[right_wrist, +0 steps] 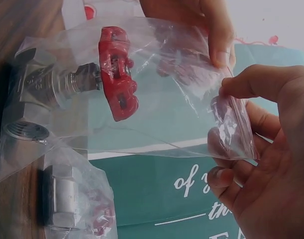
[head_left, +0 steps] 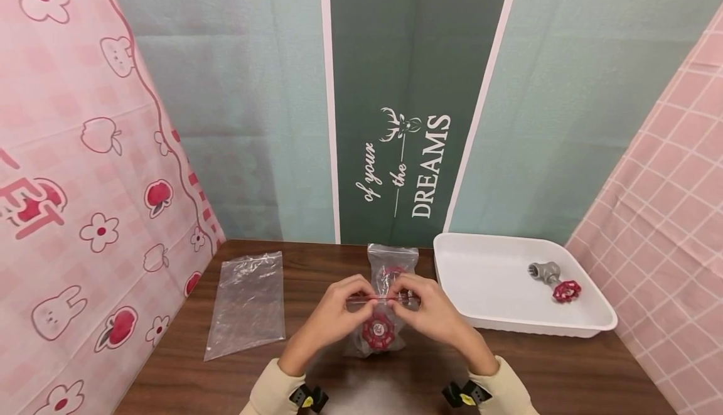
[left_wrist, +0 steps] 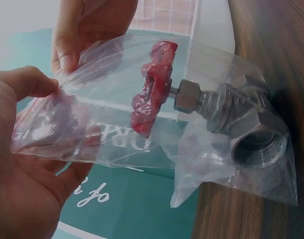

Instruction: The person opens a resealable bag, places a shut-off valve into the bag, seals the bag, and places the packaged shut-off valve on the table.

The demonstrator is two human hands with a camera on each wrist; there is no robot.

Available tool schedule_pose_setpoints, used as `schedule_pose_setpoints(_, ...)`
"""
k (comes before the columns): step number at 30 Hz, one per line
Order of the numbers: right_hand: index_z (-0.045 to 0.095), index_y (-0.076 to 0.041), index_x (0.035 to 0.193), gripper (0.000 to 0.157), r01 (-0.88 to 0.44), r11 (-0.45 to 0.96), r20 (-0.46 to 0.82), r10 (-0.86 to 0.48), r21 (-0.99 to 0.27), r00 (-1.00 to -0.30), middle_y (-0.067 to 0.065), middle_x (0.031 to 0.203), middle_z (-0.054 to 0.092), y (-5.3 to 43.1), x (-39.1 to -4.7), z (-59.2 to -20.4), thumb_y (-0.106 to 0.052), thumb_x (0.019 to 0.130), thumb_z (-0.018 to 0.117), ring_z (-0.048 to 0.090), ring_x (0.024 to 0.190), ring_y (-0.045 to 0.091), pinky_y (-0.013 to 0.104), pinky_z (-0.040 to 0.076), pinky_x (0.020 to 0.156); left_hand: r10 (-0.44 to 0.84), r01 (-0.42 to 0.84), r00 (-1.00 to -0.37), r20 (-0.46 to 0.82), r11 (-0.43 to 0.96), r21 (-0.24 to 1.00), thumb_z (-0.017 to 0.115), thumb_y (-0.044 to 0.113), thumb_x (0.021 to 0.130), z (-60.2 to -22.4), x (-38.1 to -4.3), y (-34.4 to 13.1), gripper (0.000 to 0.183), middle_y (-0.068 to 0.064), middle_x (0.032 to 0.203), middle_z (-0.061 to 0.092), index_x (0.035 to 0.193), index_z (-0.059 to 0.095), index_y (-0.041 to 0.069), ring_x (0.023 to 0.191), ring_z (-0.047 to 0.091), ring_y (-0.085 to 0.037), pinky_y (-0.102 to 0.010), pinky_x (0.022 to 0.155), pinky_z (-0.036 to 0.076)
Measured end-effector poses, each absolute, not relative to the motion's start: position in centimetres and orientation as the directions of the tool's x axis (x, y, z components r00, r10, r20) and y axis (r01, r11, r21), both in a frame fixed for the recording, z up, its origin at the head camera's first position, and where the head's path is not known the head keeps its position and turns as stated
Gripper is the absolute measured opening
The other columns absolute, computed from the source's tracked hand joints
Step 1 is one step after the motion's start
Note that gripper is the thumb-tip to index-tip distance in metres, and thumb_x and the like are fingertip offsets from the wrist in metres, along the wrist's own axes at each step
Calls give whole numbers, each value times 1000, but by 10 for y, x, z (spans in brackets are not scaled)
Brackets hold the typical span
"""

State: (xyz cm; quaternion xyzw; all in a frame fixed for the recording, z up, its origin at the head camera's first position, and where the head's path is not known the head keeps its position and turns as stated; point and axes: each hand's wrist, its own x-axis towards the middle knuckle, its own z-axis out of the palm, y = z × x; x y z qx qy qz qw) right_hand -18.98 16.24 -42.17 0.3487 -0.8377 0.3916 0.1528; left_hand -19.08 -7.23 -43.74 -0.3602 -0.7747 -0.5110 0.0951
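In the head view, my left hand and right hand meet over the table, thumbs and fingertips pinching the top strip of a clear zip bag. Inside that bag stands a metal valve with a red handwheel, its body low by the wooden surface. Both wrist views show the reddish zip line of the bag running between the two hands. Just behind is a second bagged valve, partly hidden by my hands in the head view.
An empty-looking flat clear zip bag lies on the wooden table at the left. A white tray stands at the right, holding an unbagged valve with a red handwheel. Printed cloths hang behind and at both sides.
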Motion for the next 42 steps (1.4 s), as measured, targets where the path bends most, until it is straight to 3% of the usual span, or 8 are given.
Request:
schedule_pose_setpoints(4,71,-17,90,19,-703,444,528,-465,-555,-711,-9,89,69,164,-190,-422,-1,84,81,63,85,5,26,56,78,479,638,-730,488,220,738,73,5,97,-438,-191,-68,13,0,104,71,108,74,13,99,71,-8,-29,92,62)
schedule_pose_setpoints(10,70,-19,90,21,-675,478,489,-467,-562,-737,-12,89,68,164,-188,-421,-2,82,79,63,86,6,27,56,78,465,661,-711,528,187,726,74,4,99,-440,-190,-61,9,1,97,71,100,76,12,95,73,-9,-28,89,63)
schedule_pose_setpoints(21,70,-21,90,23,-693,482,521,-457,-536,-721,-7,87,70,160,-188,-421,-3,80,80,62,83,5,26,55,75,439,740,-652,618,191,645,74,1,96,-442,-193,-62,11,0,94,71,96,75,12,89,67,-4,-27,81,62)
schedule_pose_setpoints(29,71,-20,102,27,-651,506,492,-426,-566,-759,-6,94,69,163,-189,-421,-3,85,85,62,81,9,25,54,71,404,692,-704,584,206,692,74,8,100,-437,-195,-68,5,-1,97,73,99,79,6,92,70,-7,-26,80,63)
schedule_pose_setpoints(42,72,-20,96,20,-627,514,465,-420,-585,-779,-10,90,68,159,-192,-420,-4,88,83,62,80,11,27,53,70,398,692,-705,587,204,692,74,3,99,-438,-196,-68,9,-3,99,74,103,79,9,94,73,-12,-28,86,63)
